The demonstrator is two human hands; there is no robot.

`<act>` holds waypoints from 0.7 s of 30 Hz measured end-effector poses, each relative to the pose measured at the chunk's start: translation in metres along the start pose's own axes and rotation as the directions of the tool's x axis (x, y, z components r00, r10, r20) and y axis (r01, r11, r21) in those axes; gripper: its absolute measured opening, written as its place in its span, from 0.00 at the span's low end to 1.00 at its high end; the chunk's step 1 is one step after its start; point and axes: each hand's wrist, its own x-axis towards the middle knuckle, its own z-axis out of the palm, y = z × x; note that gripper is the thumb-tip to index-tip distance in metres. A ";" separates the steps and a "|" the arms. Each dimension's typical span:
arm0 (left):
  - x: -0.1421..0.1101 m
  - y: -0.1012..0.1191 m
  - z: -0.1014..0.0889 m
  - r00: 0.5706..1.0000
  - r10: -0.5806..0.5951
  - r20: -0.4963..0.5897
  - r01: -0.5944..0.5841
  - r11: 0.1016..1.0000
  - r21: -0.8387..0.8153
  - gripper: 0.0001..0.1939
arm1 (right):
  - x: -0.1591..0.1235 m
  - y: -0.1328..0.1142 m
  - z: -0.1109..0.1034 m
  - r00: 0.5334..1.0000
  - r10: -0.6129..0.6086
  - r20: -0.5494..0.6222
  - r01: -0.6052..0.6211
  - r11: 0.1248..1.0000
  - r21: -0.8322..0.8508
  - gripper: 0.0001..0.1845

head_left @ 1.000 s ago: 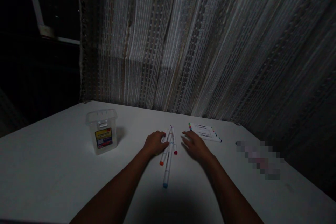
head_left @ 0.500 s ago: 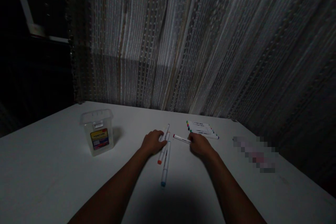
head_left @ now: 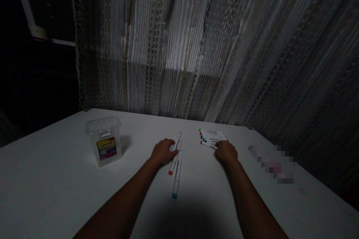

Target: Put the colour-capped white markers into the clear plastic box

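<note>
My right hand [head_left: 227, 152] is closed on a white marker with a red end [head_left: 206, 144], held just in front of a row of white markers [head_left: 213, 133] with variously coloured ends. The hand covers part of that row. My left hand [head_left: 162, 152] is curled against a small bunch of loose markers, thumb and fingers on their upper parts. In this bunch I see an orange-ended marker [head_left: 171, 170] and, nearest me, a blue-ended marker [head_left: 176, 183]. Other markers there are partly hidden by the fingers.
On the left of the white table [head_left: 134, 201] stands a clear plastic tub [head_left: 118, 142] with a yellow and dark label. A pixelated patch [head_left: 273, 164] covers something on the right. A striped curtain [head_left: 168, 44] hangs behind the table's far edge. The room is dim.
My right hand has moved right with the red-ended marker, bringing it from between the two groups to the front of the row. My left hand stays put.
</note>
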 end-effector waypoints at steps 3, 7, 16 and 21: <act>0.000 0.000 -0.001 1.000 -0.002 0.002 0.002 1.000 0.001 0.21 | 0.001 0.001 0.001 0.998 0.052 -0.027 -0.052 0.999 -0.003 0.22; -0.002 0.001 -0.002 1.000 0.001 0.002 -0.001 1.000 0.000 0.21 | 0.001 0.001 0.002 0.995 0.083 -0.049 -0.083 0.997 0.001 0.19; -0.002 0.002 -0.002 1.000 -0.001 0.005 0.001 1.000 0.001 0.22 | 0.004 0.000 0.009 0.996 0.008 -0.090 -0.007 1.000 0.014 0.17; -0.002 0.002 -0.001 1.000 -0.012 -0.002 0.012 1.000 0.003 0.23 | 0.004 -0.002 0.010 0.993 -0.036 -0.111 0.042 0.998 0.050 0.15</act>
